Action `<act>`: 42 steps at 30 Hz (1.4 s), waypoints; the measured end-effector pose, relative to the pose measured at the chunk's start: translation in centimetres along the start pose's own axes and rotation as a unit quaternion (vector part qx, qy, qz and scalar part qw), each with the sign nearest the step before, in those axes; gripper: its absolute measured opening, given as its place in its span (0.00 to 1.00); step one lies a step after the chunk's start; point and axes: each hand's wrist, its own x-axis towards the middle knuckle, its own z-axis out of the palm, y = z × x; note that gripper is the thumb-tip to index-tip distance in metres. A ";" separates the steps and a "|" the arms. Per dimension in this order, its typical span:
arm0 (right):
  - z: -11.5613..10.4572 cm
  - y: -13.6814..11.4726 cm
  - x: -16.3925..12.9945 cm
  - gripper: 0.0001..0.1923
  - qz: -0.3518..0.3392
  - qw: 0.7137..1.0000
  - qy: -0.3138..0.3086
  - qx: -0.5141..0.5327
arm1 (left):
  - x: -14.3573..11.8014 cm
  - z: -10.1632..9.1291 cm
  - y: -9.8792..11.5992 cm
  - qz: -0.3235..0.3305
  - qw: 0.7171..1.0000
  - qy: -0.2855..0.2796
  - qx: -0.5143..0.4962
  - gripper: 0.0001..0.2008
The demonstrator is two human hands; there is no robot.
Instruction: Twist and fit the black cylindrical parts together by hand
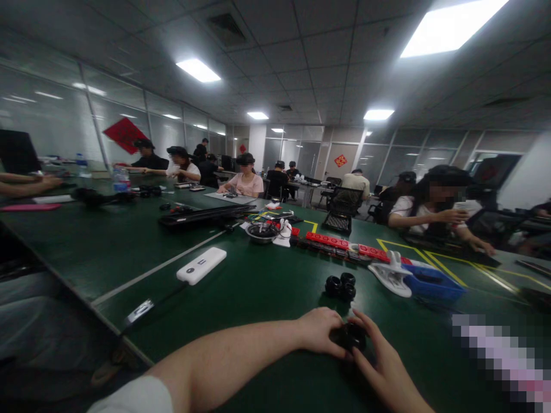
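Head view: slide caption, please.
Left hand and right hand hold a black object near a black cluster on the green table.

I am reading no words, brands or numbers for certain. On the white rectangular device [207,262], I am seeing a small, dark, angular mark [201,262] beside a round dark spot [190,270], but I am not making out any lettering. The pale tag [140,310] on its black cable [167,295] is showing dark marks, too blurred for me. On the far door [350,151], a red diamond sign [340,160] is displaying a gold design, too small to decipher. A larger red diamond sign [125,136] is hanging at the left glass wall [47,112], its pattern blurring.
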 end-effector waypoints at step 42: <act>-0.2 -0.7 0.3 0.32 0.036 0.999 0.035 0.020 | -0.6 -0.3 0.6 0.000 0.998 0.023 -0.055 0.19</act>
